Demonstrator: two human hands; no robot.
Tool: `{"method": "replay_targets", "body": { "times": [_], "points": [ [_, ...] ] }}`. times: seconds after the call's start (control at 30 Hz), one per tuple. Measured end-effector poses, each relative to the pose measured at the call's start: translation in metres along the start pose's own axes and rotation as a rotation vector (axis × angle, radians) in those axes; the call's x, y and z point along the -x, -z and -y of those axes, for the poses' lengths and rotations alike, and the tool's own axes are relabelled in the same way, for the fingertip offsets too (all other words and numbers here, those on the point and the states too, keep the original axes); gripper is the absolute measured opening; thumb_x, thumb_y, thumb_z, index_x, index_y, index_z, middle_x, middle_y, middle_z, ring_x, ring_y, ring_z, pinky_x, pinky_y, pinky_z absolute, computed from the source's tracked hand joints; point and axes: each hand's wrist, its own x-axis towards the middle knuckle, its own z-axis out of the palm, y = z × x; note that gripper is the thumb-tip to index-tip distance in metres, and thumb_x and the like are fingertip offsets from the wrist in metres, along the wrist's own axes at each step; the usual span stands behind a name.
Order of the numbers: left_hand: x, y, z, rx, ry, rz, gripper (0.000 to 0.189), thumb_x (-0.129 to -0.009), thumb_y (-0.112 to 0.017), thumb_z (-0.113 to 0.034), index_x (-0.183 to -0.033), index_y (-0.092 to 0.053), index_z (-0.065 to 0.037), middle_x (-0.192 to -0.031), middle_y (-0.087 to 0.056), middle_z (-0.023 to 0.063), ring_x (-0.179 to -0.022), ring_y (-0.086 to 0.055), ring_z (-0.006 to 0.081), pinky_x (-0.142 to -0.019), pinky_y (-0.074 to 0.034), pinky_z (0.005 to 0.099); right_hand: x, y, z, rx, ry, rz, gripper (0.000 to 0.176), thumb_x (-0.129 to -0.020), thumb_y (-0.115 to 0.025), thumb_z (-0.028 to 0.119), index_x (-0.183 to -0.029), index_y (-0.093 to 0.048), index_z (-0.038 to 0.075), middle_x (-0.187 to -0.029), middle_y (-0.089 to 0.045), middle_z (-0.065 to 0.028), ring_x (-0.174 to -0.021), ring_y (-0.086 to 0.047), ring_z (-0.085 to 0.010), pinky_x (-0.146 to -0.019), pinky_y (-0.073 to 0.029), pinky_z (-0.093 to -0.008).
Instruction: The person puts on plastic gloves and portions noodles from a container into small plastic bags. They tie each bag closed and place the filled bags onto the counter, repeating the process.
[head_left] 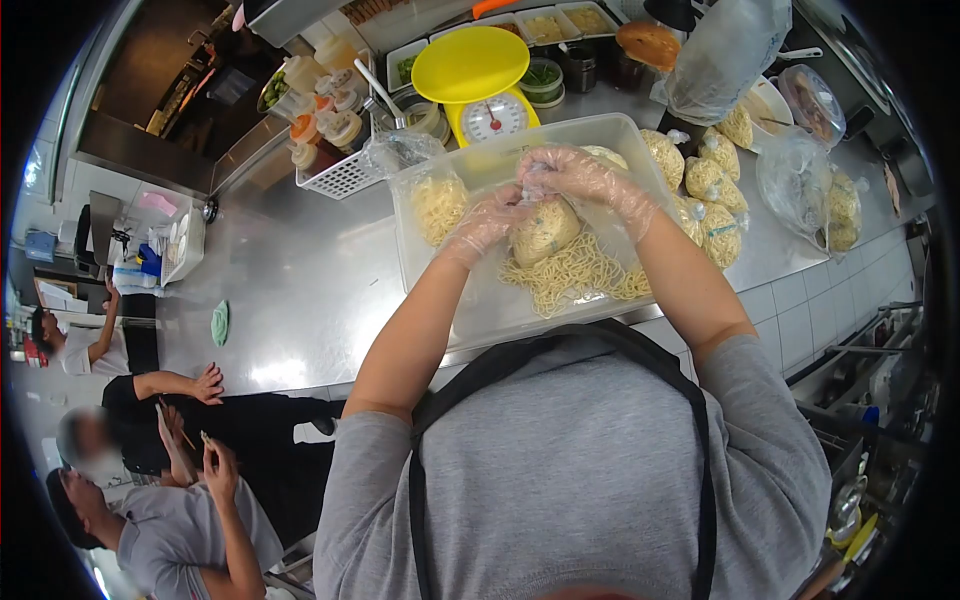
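Observation:
Both my hands wear clear plastic gloves and meet over a translucent plastic tub (480,322). My left hand (490,222) is closed at the gathered neck of a clear plastic bag of noodles (545,232). Just above it, my right hand (572,176) pinches the twisted top of that same bag. Under the bag lie loose yellow noodles (560,283) in the tub. Another bag of noodles (438,208) sits at the tub's left end, and a further one (605,156) shows partly behind my right hand.
Behind the tub stands a yellow kitchen scale (493,116). Several bagged noodle portions (716,185) lie to the right, beside a large plastic bag (728,62). A white basket of sauce bottles (345,172) is at the back left. Co-workers (185,530) stand at the left; a green cloth (220,323) lies on the steel counter (290,290).

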Motion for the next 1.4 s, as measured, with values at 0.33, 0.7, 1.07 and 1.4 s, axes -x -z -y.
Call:
{"method": "replay_targets", "body": {
  "times": [0.33, 0.7, 1.07, 1.4],
  "points": [
    [0.002, -0.004, 0.006, 0.294, 0.084, -0.122, 0.018, -0.080, -0.063, -0.014, -0.095, -0.061, -0.003, -0.084, -0.058, -0.0011, -0.075, -0.049, 0.0056, -0.066, -0.039, 0.0194, 0.001, -0.005, 0.027, 0.880, 0.592, -0.563, 0.011, -0.074, -0.058, 0.007, -0.085, -0.054, 0.007, -0.086, -0.057, -0.0119, -0.081, -0.056, -0.0301, -0.074, -0.046, -0.0357],
    [-0.002, -0.002, 0.008, 0.498, 0.111, -0.053, 0.033, -0.082, -0.058, -0.006, -0.114, -0.053, 0.000, -0.100, -0.060, 0.0043, -0.085, -0.057, 0.0119, -0.076, -0.046, 0.0239, -0.001, -0.008, 0.008, 0.707, 0.390, -0.164, 0.009, -0.072, -0.063, 0.009, -0.077, -0.057, 0.004, -0.079, -0.058, -0.0112, -0.077, -0.056, -0.0285, -0.070, -0.045, -0.0353],
    [0.003, 0.000, -0.003, 0.310, -0.106, -0.207, 0.020, -0.087, -0.055, -0.015, -0.103, -0.057, -0.004, -0.087, -0.055, -0.0016, -0.076, -0.046, 0.0050, -0.069, -0.039, 0.0201, 0.007, -0.015, 0.020, 0.519, 0.349, -0.299, 0.014, -0.075, -0.065, 0.012, -0.085, -0.056, 0.006, -0.078, -0.056, -0.0051, -0.077, -0.055, -0.0144, -0.072, -0.046, -0.0291],
    [0.007, -0.003, -0.018, 0.179, -0.093, -0.296, 0.029, -0.085, -0.057, -0.015, -0.111, -0.054, -0.002, -0.103, -0.057, 0.0053, -0.096, -0.051, 0.0102, -0.084, -0.041, 0.0248, -0.005, -0.001, -0.009, 0.056, 0.153, -0.250, 0.018, -0.077, -0.065, 0.015, -0.081, -0.050, 0.007, -0.076, -0.053, 0.0011, -0.071, -0.048, -0.0083, -0.065, -0.042, -0.0251]
  ]
}}
